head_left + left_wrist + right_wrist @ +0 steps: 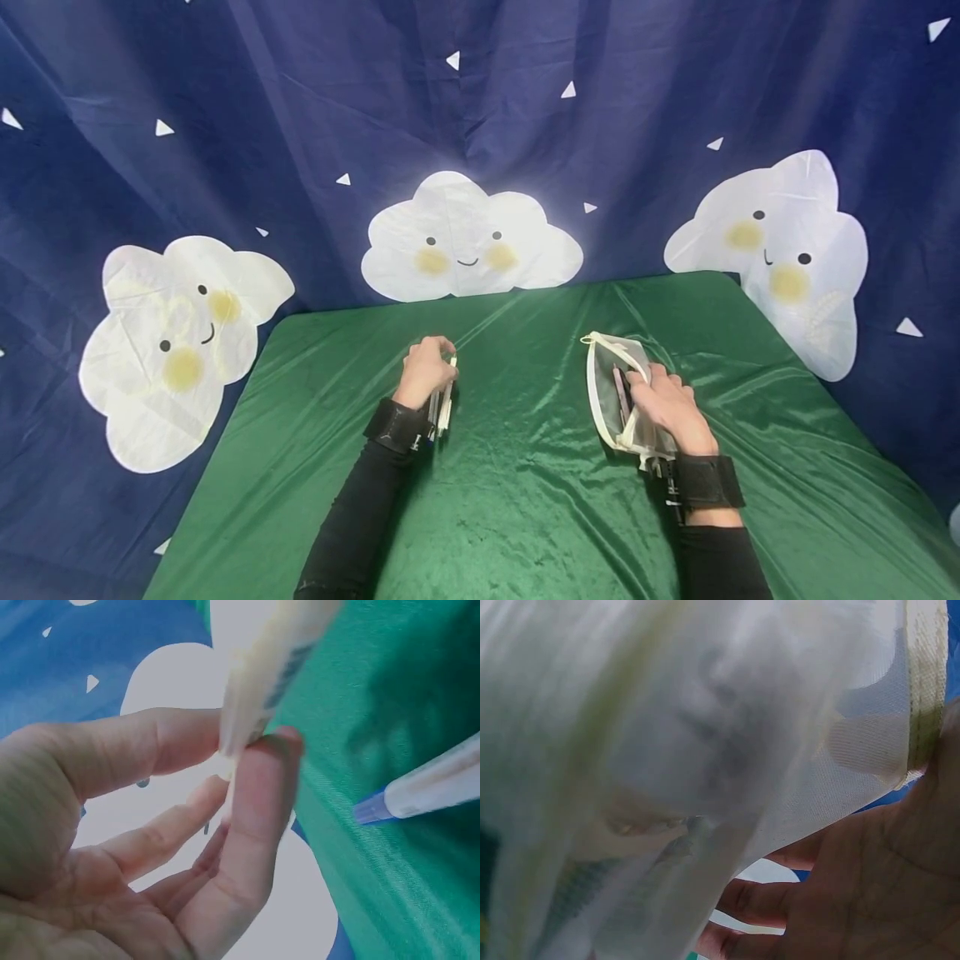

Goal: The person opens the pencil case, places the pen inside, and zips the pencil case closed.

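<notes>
Between thumb and fingertips, my left hand [424,372] pinches a slim white pen [277,656] with dark print, close to one of its ends. Another white pen [442,780], blue at its tip, is beside it over the green cloth. My right hand [670,408] grips the side of a see-through mesh pouch [594,396] with cream edging, its mouth spread open. Inside the pouch are a pinkish pen [621,393] and something dark. In the right wrist view, blurred mesh [855,787] hides part of the right hand's fingers.
A wrinkled green cloth [510,500] covers the table. Behind it hangs a dark blue curtain [517,125] with white clouds and small triangles. Both wrists wear black straps [396,425].
</notes>
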`<action>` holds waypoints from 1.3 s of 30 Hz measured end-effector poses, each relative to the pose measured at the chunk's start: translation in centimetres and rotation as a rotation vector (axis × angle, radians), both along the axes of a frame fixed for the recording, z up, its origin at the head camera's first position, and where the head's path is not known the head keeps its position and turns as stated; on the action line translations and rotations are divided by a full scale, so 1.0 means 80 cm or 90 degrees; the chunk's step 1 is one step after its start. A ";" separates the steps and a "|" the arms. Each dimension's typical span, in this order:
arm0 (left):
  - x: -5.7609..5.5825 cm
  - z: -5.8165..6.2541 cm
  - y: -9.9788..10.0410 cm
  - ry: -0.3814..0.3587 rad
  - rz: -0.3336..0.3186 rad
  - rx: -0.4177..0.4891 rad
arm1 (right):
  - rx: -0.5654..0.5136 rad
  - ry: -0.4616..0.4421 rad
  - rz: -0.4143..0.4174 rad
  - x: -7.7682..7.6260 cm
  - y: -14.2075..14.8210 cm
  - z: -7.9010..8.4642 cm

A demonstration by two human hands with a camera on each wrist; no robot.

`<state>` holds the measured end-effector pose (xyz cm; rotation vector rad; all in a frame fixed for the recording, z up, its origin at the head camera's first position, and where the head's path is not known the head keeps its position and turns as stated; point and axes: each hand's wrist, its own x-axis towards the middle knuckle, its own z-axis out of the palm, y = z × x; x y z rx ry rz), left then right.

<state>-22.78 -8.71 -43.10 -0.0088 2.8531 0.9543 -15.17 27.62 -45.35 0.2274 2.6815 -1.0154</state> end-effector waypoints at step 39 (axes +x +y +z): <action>-0.012 -0.006 0.084 0.209 0.136 0.405 | 0.013 0.008 0.007 -0.001 -0.002 -0.002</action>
